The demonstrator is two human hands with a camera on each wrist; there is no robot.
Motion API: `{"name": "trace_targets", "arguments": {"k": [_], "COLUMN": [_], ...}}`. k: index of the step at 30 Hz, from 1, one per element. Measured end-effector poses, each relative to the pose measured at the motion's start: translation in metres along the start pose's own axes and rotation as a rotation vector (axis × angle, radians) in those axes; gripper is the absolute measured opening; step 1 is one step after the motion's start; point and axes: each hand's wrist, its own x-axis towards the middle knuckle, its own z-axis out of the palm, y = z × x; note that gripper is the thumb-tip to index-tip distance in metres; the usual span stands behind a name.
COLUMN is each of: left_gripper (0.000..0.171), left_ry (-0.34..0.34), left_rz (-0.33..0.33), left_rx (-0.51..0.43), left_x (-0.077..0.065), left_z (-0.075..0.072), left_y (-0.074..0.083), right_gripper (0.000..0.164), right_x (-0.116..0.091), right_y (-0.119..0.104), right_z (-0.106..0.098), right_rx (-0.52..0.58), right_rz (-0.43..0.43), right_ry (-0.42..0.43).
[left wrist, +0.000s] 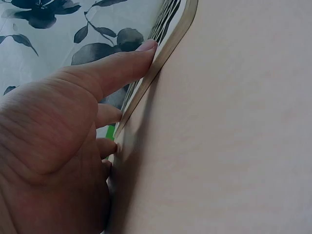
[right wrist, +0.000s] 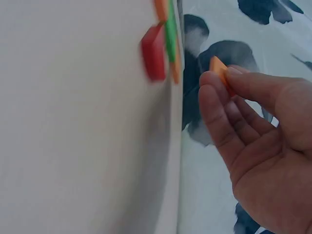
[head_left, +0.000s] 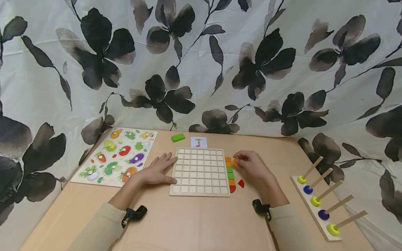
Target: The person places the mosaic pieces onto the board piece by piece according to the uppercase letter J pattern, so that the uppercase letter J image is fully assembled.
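Note:
My left hand rests along the left edge of a pale wooden grid board, fingers spread, thumb on its near-left side. In the left wrist view the thumb lies against the board's wooden rim. At the board's right, my right hand pinches a small orange block between thumb and fingertips. Beside it, along the board's right edge, runs a column of orange blocks, green blocks and a rounded red piece. A red wedge lies apart to the right.
A small pattern card lies behind the board, near a green block. Left is a vegetable picture board. A peg stand with yellow and blue rings stands at right. A floral cloth hangs behind the table.

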Motion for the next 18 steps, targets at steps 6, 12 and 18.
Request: {"name": "trace_targets", "arguments": {"k": [6, 12, 18], "left_gripper": [0.099, 0.099, 0.099], "left_ry": [0.003, 0.007, 0.008], "left_rz": [-0.001, 0.004, 0.006], "left_rx": [-0.017, -0.021, -0.014], "left_x": [-0.003, -0.004, -0.003], "left_z": [-0.001, -0.001, -0.001], "left_y": [0.0, 0.003, 0.0], "right_gripper": [0.028, 0.028, 0.028], "right_x": [0.008, 0.02, 0.036], "right_y": [-0.029, -0.053, -0.072], "right_z": [0.009, 0.028, 0.048], "right_rx": [0.061, 0.121, 0.16], "right_rz": [-0.049, -0.067, -0.147], "right_ry": [0.033, 0.064, 0.081]}}
